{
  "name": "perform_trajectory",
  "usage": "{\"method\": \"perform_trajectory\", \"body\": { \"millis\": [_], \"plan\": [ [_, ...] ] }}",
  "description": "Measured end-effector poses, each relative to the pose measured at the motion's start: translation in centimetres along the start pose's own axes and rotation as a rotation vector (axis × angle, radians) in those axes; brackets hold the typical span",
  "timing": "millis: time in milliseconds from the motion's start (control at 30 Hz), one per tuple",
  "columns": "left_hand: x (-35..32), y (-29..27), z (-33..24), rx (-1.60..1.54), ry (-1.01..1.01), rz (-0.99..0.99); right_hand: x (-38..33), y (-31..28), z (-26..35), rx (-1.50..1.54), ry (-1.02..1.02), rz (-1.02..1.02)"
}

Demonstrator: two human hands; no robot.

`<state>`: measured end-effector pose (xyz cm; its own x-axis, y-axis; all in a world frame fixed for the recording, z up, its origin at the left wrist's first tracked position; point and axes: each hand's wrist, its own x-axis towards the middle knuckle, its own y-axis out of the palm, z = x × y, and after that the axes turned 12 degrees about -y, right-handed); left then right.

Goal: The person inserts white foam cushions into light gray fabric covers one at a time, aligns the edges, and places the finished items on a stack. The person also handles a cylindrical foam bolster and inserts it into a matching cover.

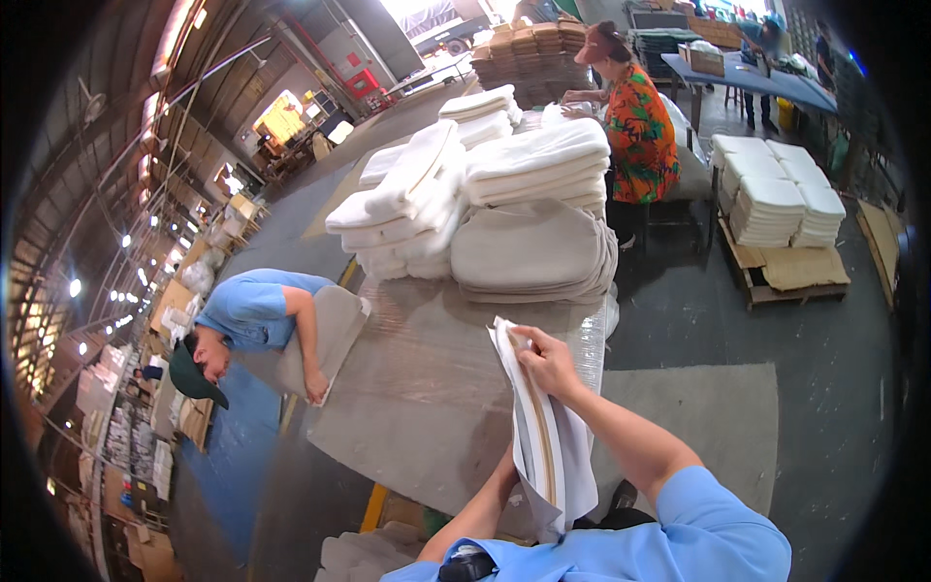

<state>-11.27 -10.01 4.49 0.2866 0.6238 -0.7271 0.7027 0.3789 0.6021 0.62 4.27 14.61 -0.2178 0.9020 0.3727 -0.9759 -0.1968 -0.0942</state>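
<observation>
A white and grey zippered fabric cover (567, 466) hangs upright in front of my body, over the near right part of the table. A tan zipper strip (536, 412) runs along its length. My right hand (548, 362) is closed on the cover's upper end, beside the zipper, with the fingers pinched together. Lower down, my left hand (506, 469) reaches behind the cover's left side, and its fingers are hidden by the fabric. Beyond the cover, a stack of grey fabric covers (529, 250) lies on the plastic-wrapped table (417, 388).
White fabric stacks (538, 160) fill the table's far end. At left, a co-worker in blue (257, 306) leans over a grey piece. Another person in a floral shirt (642, 141) sits far right. A pallet (790, 291) of white stacks stands right, and grey pieces (364, 553) lie lower left.
</observation>
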Motion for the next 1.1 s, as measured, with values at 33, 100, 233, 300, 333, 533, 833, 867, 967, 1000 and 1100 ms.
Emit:
{"method": "perform_trajectory", "body": {
  "millis": [33,100,233,300,333,533,833,867,967,1000,1100],
  "plan": [
    [-0.3,-1.0,-0.2,-0.021,0.029,-0.038,-0.5,1.3,-0.6,0.006,0.027,0.028],
    [-0.1,-2.3,-1.9,-0.012,0.107,-0.102,-1.1,2.5,-1.8,-0.007,0.106,0.081],
    [0.5,-0.3,-7.3,0.595,0.692,-0.331,-1.1,3.6,-3.0,-0.031,0.097,0.058],
    [-0.2,0.2,-10.4,0.292,0.728,-0.188,-0.9,4.7,-2.2,-0.035,0.106,0.128],
    [-0.4,0.9,-11.9,0.387,0.746,-0.245,-0.7,4.7,-2.3,-0.067,0.122,0.168],
    [1.7,4.7,-14.8,0.617,0.781,-0.463,6.8,2.9,-4.8,-0.307,-0.084,0.087],
    [2.5,3.6,-15.8,0.675,0.854,-0.766,9.8,5.2,-5.0,-0.175,0.192,0.46],
    [2.6,3.8,-15.7,0.665,0.851,-0.779,9.2,5.5,-5.4,-0.2,0.116,0.414],
    [2.1,5.4,-15.7,0.632,0.864,-0.828,6.5,7.4,-6.1,-0.157,0.03,0.101],
    [1.9,6.0,-15.5,0.623,0.888,-0.854,6.0,8.0,-6.0,-0.115,0.014,0.043],
    [1.9,7.3,-15.0,0.585,0.94,-0.878,5.4,8.5,-7.0,0.027,-0.005,-0.066]
  ]
}}
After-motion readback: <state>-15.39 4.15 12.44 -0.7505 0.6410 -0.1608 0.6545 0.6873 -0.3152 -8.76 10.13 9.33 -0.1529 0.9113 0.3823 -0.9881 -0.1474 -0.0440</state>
